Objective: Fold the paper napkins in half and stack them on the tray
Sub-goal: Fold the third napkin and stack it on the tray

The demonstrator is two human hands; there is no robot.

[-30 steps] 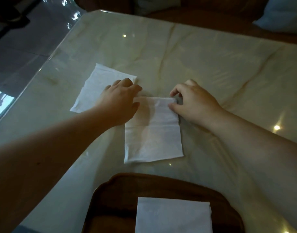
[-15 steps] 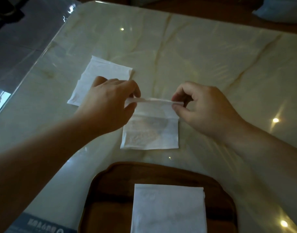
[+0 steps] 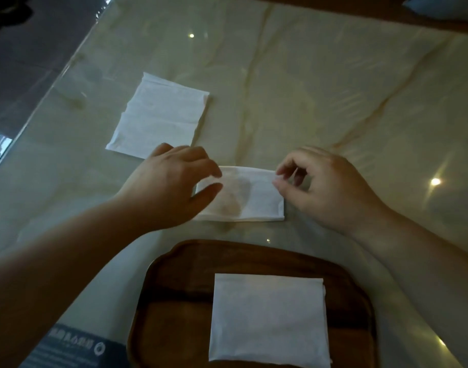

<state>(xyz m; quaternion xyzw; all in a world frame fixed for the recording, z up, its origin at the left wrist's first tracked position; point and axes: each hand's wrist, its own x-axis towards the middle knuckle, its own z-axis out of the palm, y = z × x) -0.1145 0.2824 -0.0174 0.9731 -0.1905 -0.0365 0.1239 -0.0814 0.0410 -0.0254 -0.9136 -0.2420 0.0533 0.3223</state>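
Note:
A white paper napkin (image 3: 256,195) lies on the marble table just beyond the tray, its far half lifted and curled toward me. My left hand (image 3: 171,187) pinches the raised edge at its left corner between thumb and fingers. My right hand (image 3: 325,187) pinches the same edge at its right corner. On the dark wooden tray (image 3: 179,288) near me rests a folded napkin (image 3: 268,318). A flat napkin (image 3: 158,115) lies farther off on the left, apart from both hands.
The glossy marble table (image 3: 333,88) stretches away to the back and right. Its left edge (image 3: 55,83) runs diagonally beside a dark floor. A dark printed label (image 3: 76,346) sits at the near left edge.
Both hands have lifted the far edge of the middle napkin and brought it toward me, so the napkin now looks about half as deep. The view has tilted down.

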